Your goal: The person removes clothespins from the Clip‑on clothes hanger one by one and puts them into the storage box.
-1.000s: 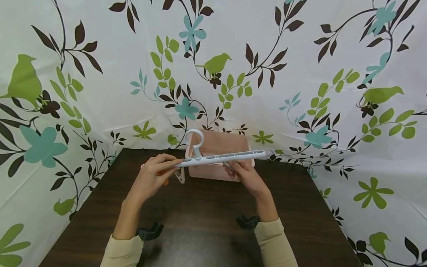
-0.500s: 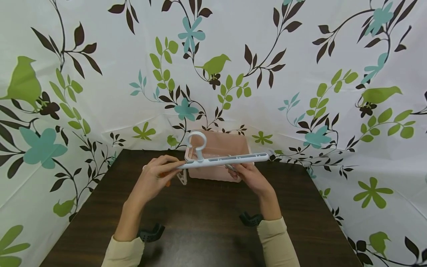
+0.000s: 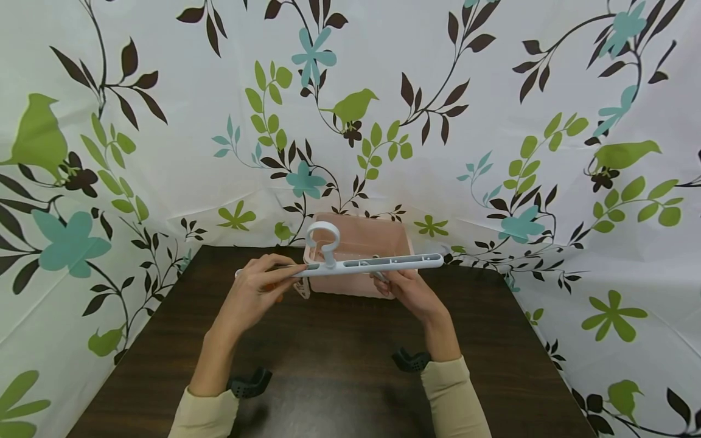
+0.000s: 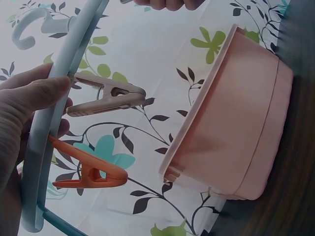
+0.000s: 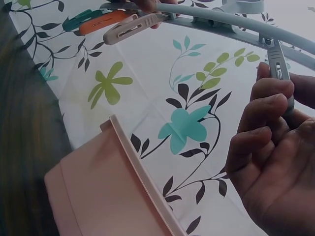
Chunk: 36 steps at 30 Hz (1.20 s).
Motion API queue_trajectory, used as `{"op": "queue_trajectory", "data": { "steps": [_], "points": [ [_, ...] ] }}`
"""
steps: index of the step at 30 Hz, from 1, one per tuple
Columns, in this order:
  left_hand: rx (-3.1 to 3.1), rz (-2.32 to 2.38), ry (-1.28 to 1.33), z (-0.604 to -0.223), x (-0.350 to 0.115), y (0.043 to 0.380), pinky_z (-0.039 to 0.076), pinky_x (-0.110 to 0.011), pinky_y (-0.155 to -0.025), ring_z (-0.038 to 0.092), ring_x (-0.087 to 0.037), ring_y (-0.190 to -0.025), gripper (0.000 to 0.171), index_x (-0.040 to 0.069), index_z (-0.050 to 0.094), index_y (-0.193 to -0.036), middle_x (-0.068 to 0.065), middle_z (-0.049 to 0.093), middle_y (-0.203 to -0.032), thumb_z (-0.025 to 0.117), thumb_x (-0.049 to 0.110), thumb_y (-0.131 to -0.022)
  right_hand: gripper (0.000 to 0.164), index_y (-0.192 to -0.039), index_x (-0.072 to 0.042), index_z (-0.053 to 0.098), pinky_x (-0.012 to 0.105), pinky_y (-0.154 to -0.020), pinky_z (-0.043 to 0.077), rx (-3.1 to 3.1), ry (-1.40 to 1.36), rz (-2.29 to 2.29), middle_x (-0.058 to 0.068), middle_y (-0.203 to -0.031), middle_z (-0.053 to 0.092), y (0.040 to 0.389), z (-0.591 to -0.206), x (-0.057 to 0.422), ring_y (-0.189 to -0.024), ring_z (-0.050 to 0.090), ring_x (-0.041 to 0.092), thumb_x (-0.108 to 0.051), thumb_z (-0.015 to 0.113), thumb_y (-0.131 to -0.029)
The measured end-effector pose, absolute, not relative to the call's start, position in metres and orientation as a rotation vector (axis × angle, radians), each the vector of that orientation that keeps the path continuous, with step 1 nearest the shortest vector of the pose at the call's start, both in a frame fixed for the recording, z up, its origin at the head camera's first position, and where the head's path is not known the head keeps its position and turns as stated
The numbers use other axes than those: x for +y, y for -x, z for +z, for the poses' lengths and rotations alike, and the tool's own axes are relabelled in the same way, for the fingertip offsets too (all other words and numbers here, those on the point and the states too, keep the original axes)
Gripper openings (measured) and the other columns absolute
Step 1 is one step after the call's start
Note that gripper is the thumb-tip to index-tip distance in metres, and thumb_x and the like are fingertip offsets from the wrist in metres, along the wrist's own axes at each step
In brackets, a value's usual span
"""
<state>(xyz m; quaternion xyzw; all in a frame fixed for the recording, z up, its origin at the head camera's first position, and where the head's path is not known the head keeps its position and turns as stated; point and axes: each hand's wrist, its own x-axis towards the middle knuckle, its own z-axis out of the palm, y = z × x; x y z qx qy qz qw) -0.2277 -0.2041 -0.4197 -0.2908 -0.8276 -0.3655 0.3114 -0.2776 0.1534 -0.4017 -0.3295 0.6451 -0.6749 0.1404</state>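
A pale blue-grey plastic hanger [image 3: 391,263] is held up level above the table, its hook [image 3: 323,237] pointing upward. My left hand [image 3: 257,291] grips its left part, thumb on the near side. Beneath the bar hang a beige clothespin [image 4: 110,98], an orange clothespin [image 4: 96,172] and a teal clothespin [image 4: 61,223]. In the right wrist view my right hand [image 5: 275,147] pinches a grey clothespin [image 5: 278,66], whose upper end meets the underside of the bar. Whether its tips are clipped on, I cannot tell.
A pink plastic bin [image 3: 350,286] stands behind the hanger at the back of the dark wooden table [image 3: 328,359]; its inside is mostly hidden. Just behind the table hangs a white sheet [image 3: 181,152] printed with leaves, birds and flowers.
The hanger has shifted slightly right and its right end has dipped a little. Its hook has come a bit lower. My right hand has moved slightly right, still pinching the grey clothespin.
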Motion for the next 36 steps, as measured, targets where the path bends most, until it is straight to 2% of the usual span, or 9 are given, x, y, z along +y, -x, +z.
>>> {"op": "queue_trajectory", "data": {
  "steps": [4, 10, 12, 16, 20, 24, 26, 32, 36],
  "points": [
    [-2.157, -0.989, 0.787, -0.4199, -0.2044, 0.2286, 0.04, -0.037, -0.089, 0.056, -0.018, -0.103, 0.05, 0.021, 0.082, -0.128, -0.001, 0.072, -0.123, 0.086, -0.005, -0.085, 0.036, -0.122, -0.007, 0.071, 0.032, -0.07, 0.034, 1.802, 0.976, -1.958, -0.001, -0.089, 0.052, 0.2789, -0.4027, 0.1523, -0.077, 0.042, 0.016, -0.032, 0.046, -0.118],
    [-2.124, -1.01, 0.804, -0.4205, -0.2043, 0.2304, 0.039, -0.038, -0.093, 0.057, -0.017, -0.102, 0.05, 0.02, 0.082, -0.126, -0.002, 0.072, -0.123, 0.086, -0.008, -0.085, 0.04, -0.127, -0.001, 0.072, 0.04, -0.072, 0.027, 1.721, 0.989, -1.976, 0.0, -0.089, 0.051, 0.2805, -0.4038, 0.1503, -0.077, 0.043, 0.014, -0.028, 0.044, -0.119],
    [-2.119, -1.014, 0.807, -0.4208, -0.2043, 0.2304, 0.038, -0.036, -0.092, 0.056, -0.016, -0.1, 0.05, 0.02, 0.082, -0.126, -0.002, 0.073, -0.123, 0.086, -0.008, -0.085, 0.04, -0.128, 0.0, 0.072, 0.038, -0.071, 0.028, 1.707, 0.976, -1.988, -0.001, -0.089, 0.051, 0.2807, -0.4044, 0.1501, -0.077, 0.044, 0.014, -0.028, 0.045, -0.118],
    [-2.113, -1.019, 0.811, -0.42, -0.2046, 0.2307, 0.038, -0.035, -0.092, 0.057, -0.014, -0.095, 0.049, 0.02, 0.082, -0.126, -0.002, 0.073, -0.123, 0.086, -0.006, -0.085, 0.037, -0.132, -0.006, 0.073, 0.034, -0.071, 0.031, 1.704, 0.94, -1.993, -0.003, -0.1, 0.065, 0.2812, -0.4056, 0.1499, -0.078, 0.046, 0.014, -0.027, 0.045, -0.118],
    [-2.115, -1.013, 0.805, -0.4186, -0.2051, 0.2314, 0.039, -0.035, -0.092, 0.057, -0.011, -0.09, 0.047, 0.021, 0.082, -0.126, -0.001, 0.073, -0.123, 0.087, -0.002, -0.086, 0.037, -0.132, -0.009, 0.073, 0.031, -0.07, 0.034, 1.737, 0.911, -1.978, -0.002, -0.1, 0.066, 0.2824, -0.4071, 0.1503, -0.078, 0.046, 0.013, -0.028, 0.045, -0.118],
    [-2.109, -1.0, 0.801, -0.4186, -0.2051, 0.2322, 0.039, -0.035, -0.092, 0.058, -0.01, -0.088, 0.047, 0.022, 0.082, -0.126, -0.001, 0.073, -0.123, 0.088, -0.001, -0.086, 0.041, -0.132, -0.002, 0.072, 0.027, -0.069, 0.037, 1.743, 0.887, -1.982, -0.001, -0.09, 0.057, 0.2831, -0.4087, 0.1514, -0.076, 0.046, 0.012, -0.03, 0.046, -0.118],
    [-2.109, -0.995, 0.789, -0.4188, -0.2058, 0.2322, 0.04, -0.036, -0.093, 0.06, -0.01, -0.085, 0.047, 0.021, 0.082, -0.125, -0.001, 0.074, -0.121, 0.088, -0.003, -0.085, 0.042, -0.131, 0.0, 0.071, 0.027, -0.069, 0.038, 1.746, 0.866, -1.988, 0.0, -0.089, 0.056, 0.2832, -0.4094, 0.1517, -0.076, 0.047, 0.012, -0.032, 0.047, -0.118],
    [-2.114, -0.992, 0.727, -0.4177, -0.2114, 0.2309, 0.042, -0.037, -0.094, 0.061, -0.015, -0.094, 0.045, 0.02, 0.083, -0.124, -0.001, 0.075, -0.119, 0.088, -0.002, -0.085, 0.041, -0.13, 0.0, 0.069, 0.027, -0.074, 0.043, 1.783, 0.821, -1.993, -0.001, -0.093, 0.059, 0.2843, -0.4097, 0.154, -0.08, 0.049, 0.016, -0.033, 0.047, -0.118],
    [-2.119, -1.016, 0.723, -0.418, -0.2141, 0.2308, 0.041, -0.034, -0.095, 0.059, -0.006, -0.084, 0.044, 0.02, 0.083, -0.124, 0.0, 0.074, -0.119, 0.087, -0.002, -0.087, 0.043, -0.13, 0.006, 0.063, 0.028, -0.08, 0.048, 1.846, 0.78, -1.982, 0.001, -0.098, 0.062, 0.2867, -0.4101, 0.1547, -0.088, 0.054, 0.016, -0.032, 0.05, -0.117]
  ]
}}
